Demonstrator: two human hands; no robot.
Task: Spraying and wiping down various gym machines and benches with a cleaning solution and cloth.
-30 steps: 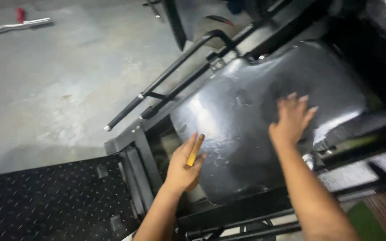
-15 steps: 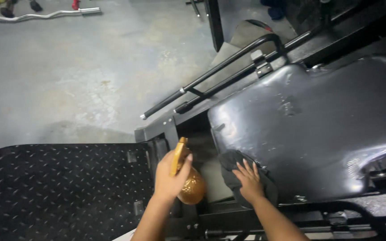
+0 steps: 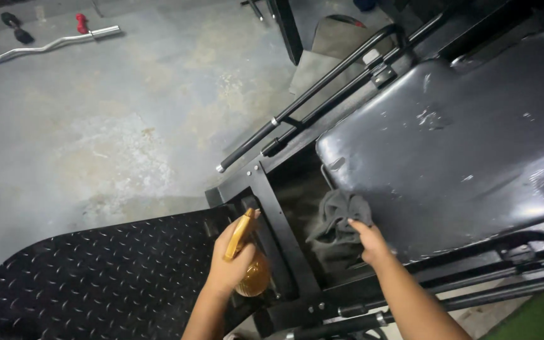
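1. Cloth (image 3: 338, 223): dark grey, crumpled. It hangs at the lower left edge of the black padded seat (image 3: 448, 145), over the dark gap between the seat and the machine frame (image 3: 266, 195).
2. Right hand (image 3: 369, 242): fingers closed on the lower part of the cloth, pinching it against the seat edge. The forearm runs down to the bottom right of the view.
3. Spray bottle (image 3: 250, 267): amber-gold, rounded body, with a flat gold trigger head on top. It is held upright just left of the frame's diagonal bar, near the cloth but not touching it.
4. Left hand (image 3: 231, 264): wrapped around the neck of the spray bottle, with the fingers lying along the trigger head. The hand is clamped on the bottle.
5. Padded seat: glossy black upholstery with scuffs and small light specks on its surface. It fills the upper right of the view.
6. Two black handle bars (image 3: 310, 97): these run diagonally from the frame toward the top right, beside the seat.
7. Footplate (image 3: 96, 271): black diamond-pattern plate, lower left, just beside the left hand.
8. Concrete floor (image 3: 108, 113): grey and stained. A curved barbell (image 3: 39, 47) lies at the top left, well apart from the machine.
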